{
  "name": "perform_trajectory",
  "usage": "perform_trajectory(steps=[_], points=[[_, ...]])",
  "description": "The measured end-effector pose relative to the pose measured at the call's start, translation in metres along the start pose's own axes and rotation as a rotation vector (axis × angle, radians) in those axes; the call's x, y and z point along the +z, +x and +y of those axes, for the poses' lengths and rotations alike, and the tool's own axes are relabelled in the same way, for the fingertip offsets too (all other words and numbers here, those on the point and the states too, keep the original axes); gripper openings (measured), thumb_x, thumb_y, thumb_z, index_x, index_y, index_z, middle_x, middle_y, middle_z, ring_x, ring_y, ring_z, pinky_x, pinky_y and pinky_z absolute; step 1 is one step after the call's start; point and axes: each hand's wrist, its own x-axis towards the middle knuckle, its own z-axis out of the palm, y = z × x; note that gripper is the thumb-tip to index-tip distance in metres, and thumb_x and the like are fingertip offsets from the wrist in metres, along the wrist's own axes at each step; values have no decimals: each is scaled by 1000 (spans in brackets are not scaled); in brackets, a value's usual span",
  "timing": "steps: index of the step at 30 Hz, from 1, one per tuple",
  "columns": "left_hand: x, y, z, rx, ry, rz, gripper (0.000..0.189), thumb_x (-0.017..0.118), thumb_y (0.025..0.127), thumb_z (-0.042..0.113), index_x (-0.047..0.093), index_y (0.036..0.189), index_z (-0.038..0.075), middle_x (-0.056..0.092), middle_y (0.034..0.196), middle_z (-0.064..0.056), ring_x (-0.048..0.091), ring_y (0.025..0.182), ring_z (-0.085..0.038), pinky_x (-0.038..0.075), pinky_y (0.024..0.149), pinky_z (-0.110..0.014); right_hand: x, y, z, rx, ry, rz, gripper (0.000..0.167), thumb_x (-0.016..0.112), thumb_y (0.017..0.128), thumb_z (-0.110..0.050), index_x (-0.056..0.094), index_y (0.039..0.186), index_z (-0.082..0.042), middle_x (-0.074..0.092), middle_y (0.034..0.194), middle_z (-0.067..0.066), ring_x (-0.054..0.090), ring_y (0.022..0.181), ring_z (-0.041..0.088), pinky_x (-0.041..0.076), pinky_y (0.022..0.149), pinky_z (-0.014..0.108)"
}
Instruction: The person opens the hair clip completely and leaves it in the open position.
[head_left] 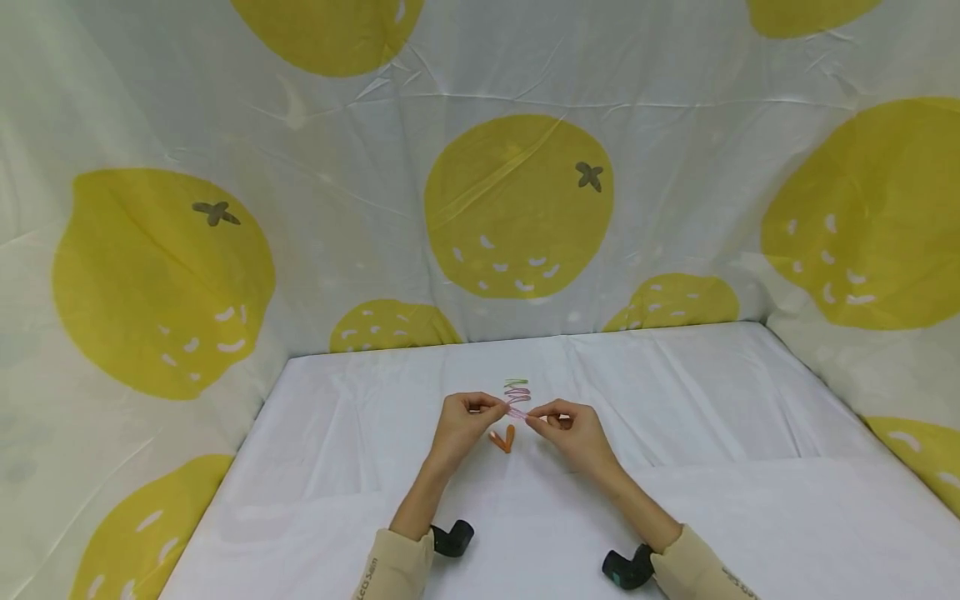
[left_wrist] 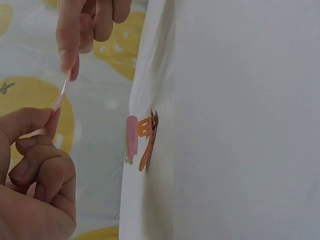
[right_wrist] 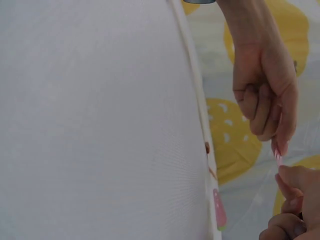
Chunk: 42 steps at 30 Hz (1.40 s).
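Observation:
A thin pink clip (head_left: 517, 412), which looks like a snap hair clip, is held up between both hands. The left hand (head_left: 463, 427) pinches one end with thumb and forefinger. At the other end, the right hand (head_left: 576, 429) pinches it the same way. In the left wrist view the clip (left_wrist: 62, 92) spans the gap between the fingertips. Below the hands on the white cloth lies an orange clip (head_left: 509, 438), spread in a V. Farther back, pink clips (head_left: 517, 396) and a green clip (head_left: 516, 382) lie in a row.
A white cloth (head_left: 337, 433) covers the table. Behind and beside it hangs a lemon-print curtain (head_left: 517, 208). Black devices (head_left: 453, 539) are worn at the wrists, by the beige sleeves (head_left: 397, 562).

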Motion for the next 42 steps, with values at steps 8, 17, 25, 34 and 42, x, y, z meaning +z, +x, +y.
perform_trajectory(steps=[8,17,25,34,42], points=[[2,-1,-2,-11,-12,-76,19,82,89,21,80,93,3,67,76,4,53,70,-9,38,55,-21,-1,1,-2,87,-27,11,9,84,88,-20,83,85,-10,58,64,-4,43,58,2,34,55,19],[7,-2,-4,-19,-18,-142,20,83,88,20,79,90,1,70,76,6,56,67,-8,39,56,-21,0,-2,-2,119,-18,-197,14,80,89,-20,81,87,-6,73,77,-1,46,62,2,38,57,19],[0,-3,-1,-50,91,-302,21,79,92,21,77,89,0,72,76,-11,54,69,-9,37,60,-22,-5,-1,-7,57,-38,-224,15,81,90,-27,80,95,-13,43,63,-6,33,54,3,31,54,19],[-1,-5,-2,-32,139,-459,15,80,89,15,80,89,1,80,89,-5,65,80,-5,47,71,-21,-4,1,-5,-44,-30,-124,6,84,86,-15,80,82,-14,41,56,-7,31,55,1,25,54,18],[-3,-4,1,-47,116,-326,19,80,90,21,80,94,2,77,87,-17,69,75,-23,46,69,-26,-9,5,-3,74,-14,-20,11,77,88,-8,76,78,-3,66,71,1,52,61,7,42,60,20]])
